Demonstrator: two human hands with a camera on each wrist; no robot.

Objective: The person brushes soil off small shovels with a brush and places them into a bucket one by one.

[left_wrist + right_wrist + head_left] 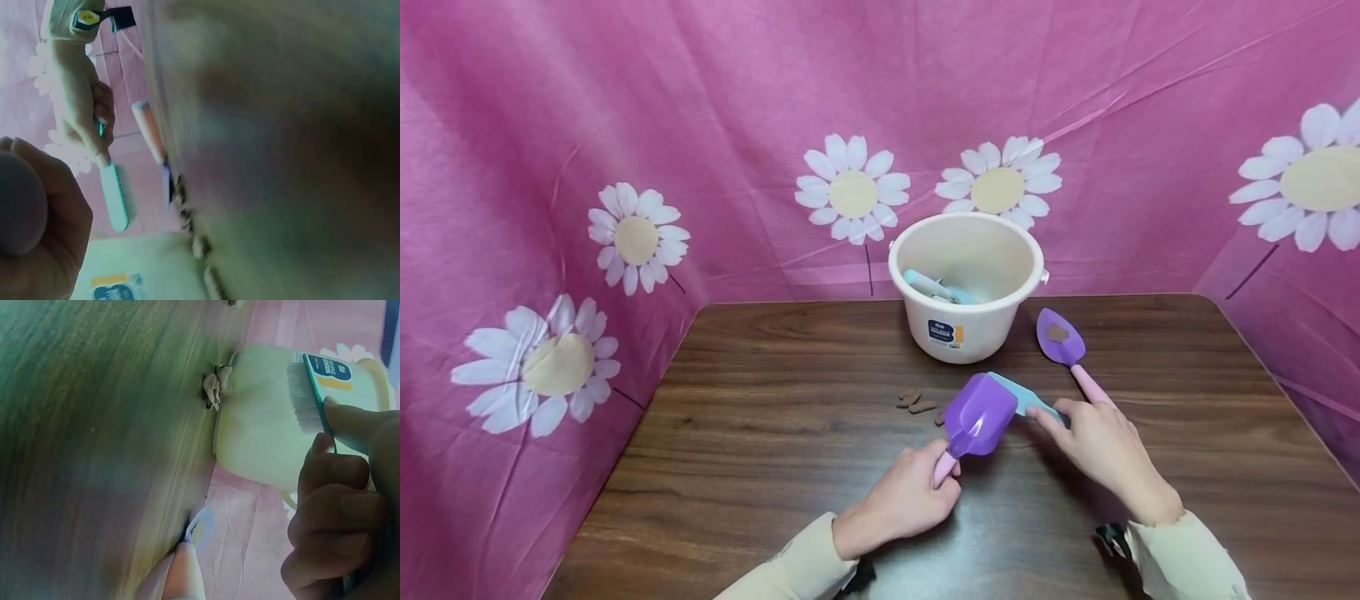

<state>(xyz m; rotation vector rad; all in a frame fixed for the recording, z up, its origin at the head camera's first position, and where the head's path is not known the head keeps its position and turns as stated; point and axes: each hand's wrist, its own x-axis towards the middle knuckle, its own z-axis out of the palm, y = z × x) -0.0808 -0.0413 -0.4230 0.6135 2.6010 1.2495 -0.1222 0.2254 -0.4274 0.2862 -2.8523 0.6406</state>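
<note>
My left hand (904,493) grips the pink handle of a small purple dustpan (979,417), its pan in front of the bucket. In the left wrist view only the rounded end of that handle shows. My right hand (1108,446) holds a teal brush (1017,393) by its handle, the head close beside the pan's far edge. Pale bristles (303,397) show in the right wrist view, off the tabletop. Several brown bits (917,404) lie on the table left of the pan, one partly hidden by it.
A white bucket (958,329) with teal items (936,286) inside stands at the back of the wooden table (775,467). Right of it lies a purple trowel (1062,340) with a pink handle and a brown piece (1057,333) on its blade. Behind hangs a pink flowered cloth (737,125).
</note>
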